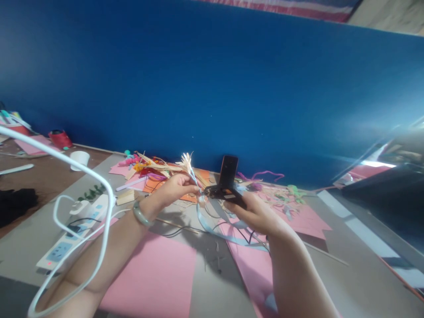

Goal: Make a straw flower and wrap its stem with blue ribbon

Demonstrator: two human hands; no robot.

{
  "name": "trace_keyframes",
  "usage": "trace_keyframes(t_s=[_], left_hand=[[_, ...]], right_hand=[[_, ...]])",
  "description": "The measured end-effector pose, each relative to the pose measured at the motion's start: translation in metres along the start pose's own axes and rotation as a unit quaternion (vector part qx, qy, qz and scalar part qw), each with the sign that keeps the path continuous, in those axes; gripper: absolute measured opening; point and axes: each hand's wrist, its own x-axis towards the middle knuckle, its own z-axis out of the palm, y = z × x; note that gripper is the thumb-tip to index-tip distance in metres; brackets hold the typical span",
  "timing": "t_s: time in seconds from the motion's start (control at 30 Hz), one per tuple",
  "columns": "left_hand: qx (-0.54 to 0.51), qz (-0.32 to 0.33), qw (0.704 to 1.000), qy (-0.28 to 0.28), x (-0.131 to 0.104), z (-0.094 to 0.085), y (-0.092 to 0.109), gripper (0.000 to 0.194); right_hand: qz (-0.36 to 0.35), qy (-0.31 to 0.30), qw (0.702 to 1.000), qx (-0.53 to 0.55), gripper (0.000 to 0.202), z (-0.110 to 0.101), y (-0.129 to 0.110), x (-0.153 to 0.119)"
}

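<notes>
I am pinching a straw-fringed flower stem (189, 167) in my left hand (175, 185) and gripping a black glue gun (225, 193) in my right hand (255, 214), its tip touching the stem just before the upright phone (229, 171); next comes steady gluing, I judge

A white power strip (71, 236) lies at the table's left edge, a white cable (99, 176) looping above it; pink paper sheets (155, 274) cover the grey table (29, 238); a white cup (80, 159) and red spool (60, 138) stand near the blue wall (212, 79); a black phone (228, 171) stands propped upright.
</notes>
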Motion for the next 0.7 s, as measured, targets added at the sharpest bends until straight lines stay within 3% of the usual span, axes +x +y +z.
trace_keyframes(t_s=[0.7], left_hand=[[-0.024,0.002,1.000,0.008,-0.0005,0.0003,-0.0017,0.018]], right_hand=[[0.000,0.017,1.000,-0.025,0.028,-0.0030,-0.0031,-0.0038]])
